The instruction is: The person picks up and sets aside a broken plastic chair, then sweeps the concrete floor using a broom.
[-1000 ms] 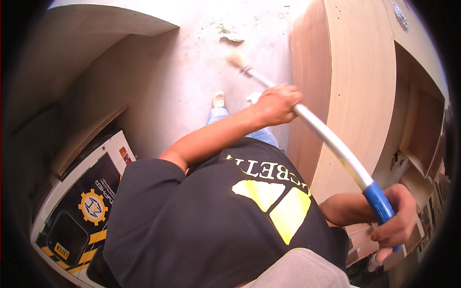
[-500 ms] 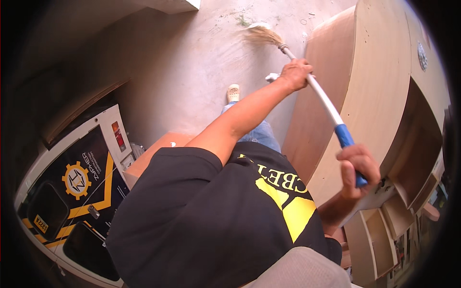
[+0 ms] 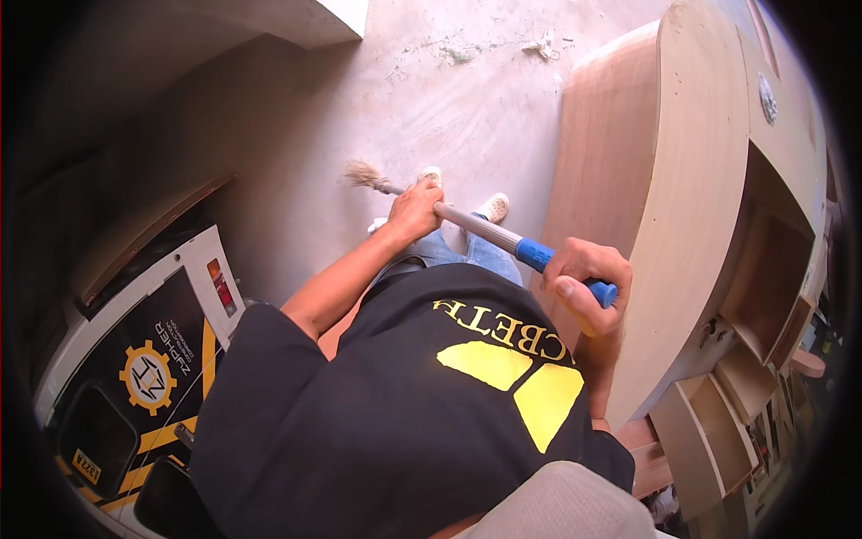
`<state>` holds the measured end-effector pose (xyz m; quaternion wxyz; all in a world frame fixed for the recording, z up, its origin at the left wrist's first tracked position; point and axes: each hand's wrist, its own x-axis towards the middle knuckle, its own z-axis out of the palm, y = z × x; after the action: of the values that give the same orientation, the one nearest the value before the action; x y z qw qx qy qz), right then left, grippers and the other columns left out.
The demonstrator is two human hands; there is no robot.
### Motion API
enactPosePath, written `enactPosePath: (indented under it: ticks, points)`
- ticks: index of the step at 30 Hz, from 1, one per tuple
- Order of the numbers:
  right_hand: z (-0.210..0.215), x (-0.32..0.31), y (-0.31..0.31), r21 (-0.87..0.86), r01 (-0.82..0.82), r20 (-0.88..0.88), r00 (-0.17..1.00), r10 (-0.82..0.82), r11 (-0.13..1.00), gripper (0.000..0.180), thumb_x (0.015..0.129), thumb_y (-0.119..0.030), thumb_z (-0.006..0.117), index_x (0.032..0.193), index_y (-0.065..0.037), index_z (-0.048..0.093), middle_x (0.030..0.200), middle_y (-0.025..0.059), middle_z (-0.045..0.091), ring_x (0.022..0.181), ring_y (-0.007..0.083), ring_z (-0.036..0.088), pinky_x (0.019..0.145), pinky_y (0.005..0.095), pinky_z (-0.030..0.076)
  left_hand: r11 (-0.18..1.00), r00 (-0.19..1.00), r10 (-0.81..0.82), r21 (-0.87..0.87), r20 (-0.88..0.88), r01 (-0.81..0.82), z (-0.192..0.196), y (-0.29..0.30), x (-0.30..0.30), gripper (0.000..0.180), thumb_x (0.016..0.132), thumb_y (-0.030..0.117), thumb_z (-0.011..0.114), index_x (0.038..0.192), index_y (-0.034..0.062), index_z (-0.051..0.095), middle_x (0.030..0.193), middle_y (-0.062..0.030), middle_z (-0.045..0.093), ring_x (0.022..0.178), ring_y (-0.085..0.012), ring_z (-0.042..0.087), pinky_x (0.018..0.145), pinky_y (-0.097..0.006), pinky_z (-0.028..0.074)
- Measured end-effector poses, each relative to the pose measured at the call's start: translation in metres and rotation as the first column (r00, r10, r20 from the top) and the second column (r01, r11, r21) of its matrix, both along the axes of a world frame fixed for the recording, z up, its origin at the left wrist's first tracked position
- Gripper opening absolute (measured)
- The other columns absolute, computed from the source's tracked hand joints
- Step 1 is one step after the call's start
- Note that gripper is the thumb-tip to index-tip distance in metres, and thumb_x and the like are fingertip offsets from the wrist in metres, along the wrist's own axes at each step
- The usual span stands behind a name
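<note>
A long-handled broom (image 3: 485, 231) slants across the front of my body, its light straw bristles (image 3: 365, 173) at the far left end, beside my feet. My left hand (image 3: 416, 211) is wrapped round the grey shaft close to the bristles. A small white thing (image 3: 378, 225) pokes out by that hand; its kind does not show. Farther up, on the right, my right hand (image 3: 588, 280) grips the blue end of the handle, whose rounded tip sticks out past the fingers.
Bits of debris (image 3: 460, 54) and a crumpled pale scrap (image 3: 542, 45) lie on the dusty floor ahead. A tall curved wooden cabinet (image 3: 620, 135) stands close on the right, with open wooden compartments (image 3: 709, 431) behind it. A dark-and-white vehicle panel (image 3: 211, 269) is at the left.
The broom has swung back from the floor ahead toward my feet and left, bristles now nearer me. Both hands moved left with it, still gripping. More of the debris ahead shows.
</note>
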<state>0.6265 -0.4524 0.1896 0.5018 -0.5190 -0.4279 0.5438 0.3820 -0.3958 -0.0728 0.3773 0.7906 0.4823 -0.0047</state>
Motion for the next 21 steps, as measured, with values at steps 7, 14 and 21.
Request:
enactPosePath:
  ticks: [7,14,21]
  points:
    - [0.046,-0.044,-0.003,0.072,0.091,0.549,0.828,-0.116,0.993,0.018,0.068,-0.009,0.066,0.062,-0.002,0.051,0.061,0.0105,0.058,0.05,0.0204,0.053,0.053,0.0302,0.04,0.995,0.95,-0.098,0.018,0.295,0.097,-0.019,0.056,0.15,0.025,0.09,0.036,0.065,0.093,0.0121,0.071,0.121,-0.0151,0.061,0.111,-0.0356,0.06,0.092,-0.047,0.05]
    - [0.092,0.038,-0.06,0.539,-0.016,0.332,0.923,-0.195,0.842,0.022,0.067,-0.014,0.071,0.057,-0.014,0.051,0.051,-0.0013,0.057,0.044,0.0117,0.048,0.046,0.0299,0.024,0.983,0.839,-0.184,0.108,0.512,0.15,0.085,0.052,0.116,0.021,0.088,0.028,0.067,0.085,0.0079,0.063,0.097,-0.0109,0.062,0.096,-0.0332,0.061,0.081,-0.046,0.052]
    - [-0.008,-0.049,0.039,0.092,-0.282,-0.129,0.948,0.292,0.955,0.024,0.074,-0.021,0.07,0.064,-0.007,0.053,0.072,0.0106,0.066,0.07,0.0198,0.062,0.065,0.0295,0.045,0.964,0.977,0.211,0.167,-0.019,-0.205,0.046,0.049,-0.126,0.012,0.077,0.014,0.073,0.086,0.011,0.066,0.111,-0.0128,0.063,0.098,-0.0335,0.064,0.082,-0.044,0.054]
